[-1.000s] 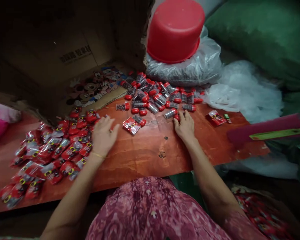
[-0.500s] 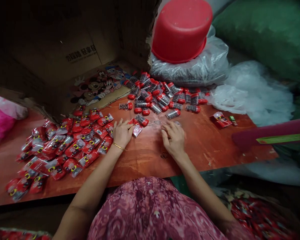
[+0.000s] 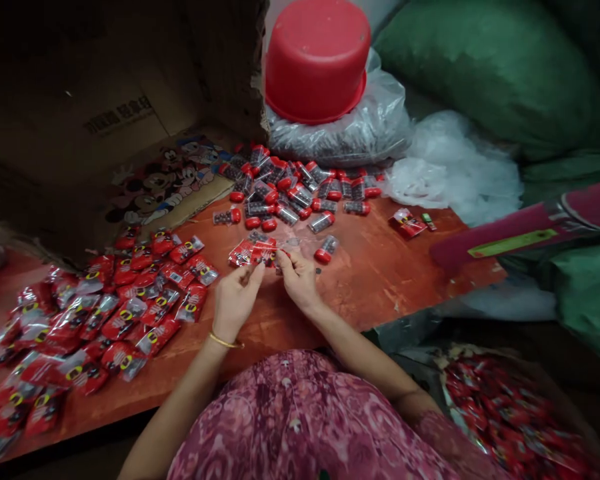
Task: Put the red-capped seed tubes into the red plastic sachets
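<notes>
My left hand (image 3: 234, 300) and my right hand (image 3: 297, 279) meet over the orange-brown board (image 3: 360, 280). Both pinch one small red plastic packet (image 3: 253, 253), held between their fingertips just above the board. A single red-capped clear tube (image 3: 326, 248) lies right of my right hand. A heap of several such tubes (image 3: 290, 190) lies beyond the hands. A spread of filled red packets (image 3: 105, 307) covers the board left of my left hand.
An open cardboard box (image 3: 130, 113) with cartoon stickers stands at the back left. A red upturned basin (image 3: 317, 60) sits on a clear bag of dark goods. White plastic (image 3: 455, 167) and green sacks lie right. More red packets (image 3: 500, 413) lie at lower right.
Both hands came together at the middle of the board and lifted one red packet between them. A tube now lies alone right of my right hand. The camera shifted right.
</notes>
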The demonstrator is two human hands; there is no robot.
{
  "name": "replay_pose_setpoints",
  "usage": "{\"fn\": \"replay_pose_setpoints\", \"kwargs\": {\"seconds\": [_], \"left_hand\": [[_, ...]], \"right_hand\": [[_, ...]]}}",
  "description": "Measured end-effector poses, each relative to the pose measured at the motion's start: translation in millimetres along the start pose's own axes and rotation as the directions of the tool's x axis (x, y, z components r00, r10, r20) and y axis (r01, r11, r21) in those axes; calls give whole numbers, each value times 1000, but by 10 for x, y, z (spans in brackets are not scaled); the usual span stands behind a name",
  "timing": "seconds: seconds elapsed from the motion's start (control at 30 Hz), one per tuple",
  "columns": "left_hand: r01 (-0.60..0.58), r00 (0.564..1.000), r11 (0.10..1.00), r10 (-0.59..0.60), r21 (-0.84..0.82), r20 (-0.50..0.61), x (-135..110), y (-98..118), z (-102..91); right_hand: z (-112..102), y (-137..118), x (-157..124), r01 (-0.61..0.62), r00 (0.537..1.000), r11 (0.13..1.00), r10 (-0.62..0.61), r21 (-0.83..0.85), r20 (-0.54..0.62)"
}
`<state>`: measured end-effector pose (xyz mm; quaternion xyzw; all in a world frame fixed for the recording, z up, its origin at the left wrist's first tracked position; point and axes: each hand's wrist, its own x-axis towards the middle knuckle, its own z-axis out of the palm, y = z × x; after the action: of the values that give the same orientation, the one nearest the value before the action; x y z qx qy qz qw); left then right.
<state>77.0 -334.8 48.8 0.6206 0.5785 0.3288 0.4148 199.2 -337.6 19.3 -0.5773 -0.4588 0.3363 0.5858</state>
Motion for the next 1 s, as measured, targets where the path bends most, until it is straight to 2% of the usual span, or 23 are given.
{"fn": "replay_pose_setpoints", "kwargs": {"seconds": [0.07,0.13,0.2,0.27,0.43,0.5,0.57,0.6,0.67,0.73,0.83,0.93,1.0], "left_hand": [[178,981,944,-148,-277,126,-45,6,71],[282,959,812,-239,-511,150,-62,32,148],[311,944,689,-304,-654,129,-49,77,206],[322,931,615,-343,-720,123,-18,126,235],[410,887,500,-412,-763,207,50,198,240],[427,877,479,-427,-767,221,71,198,221],[445,864,467,-448,-765,229,96,191,185],[453,859,463,-456,-762,234,108,187,164],[465,855,462,-458,-755,246,131,185,129],[472,855,458,-448,-753,263,142,194,116],[499,842,439,-449,-747,299,136,215,136],[516,834,433,-452,-739,317,120,219,149],[519,831,432,-457,-738,317,116,206,140]], "right_hand": [[-28,-15,-40,13,1000,999,-13,-34,6],[-42,-31,-70,30,999,998,-28,-49,40],[-46,-40,-89,22,998,999,-20,-43,67],[-40,-35,-106,-10,997,999,12,-33,83],[-59,6,-123,-20,995,996,28,-84,97],[-185,0,-64,67,987,988,-46,-136,152],[-429,-10,67,230,954,945,-172,-232,246],[-589,-9,156,316,929,900,-229,-300,292],[-933,25,352,464,869,744,-279,-481,408],[-1231,102,522,546,815,584,-204,-601,543],[-1457,249,625,581,774,463,-60,-669,631],[-1445,352,523,549,799,466,-48,-694,600],[-1381,362,372,495,838,534,-86,-685,539]]}}
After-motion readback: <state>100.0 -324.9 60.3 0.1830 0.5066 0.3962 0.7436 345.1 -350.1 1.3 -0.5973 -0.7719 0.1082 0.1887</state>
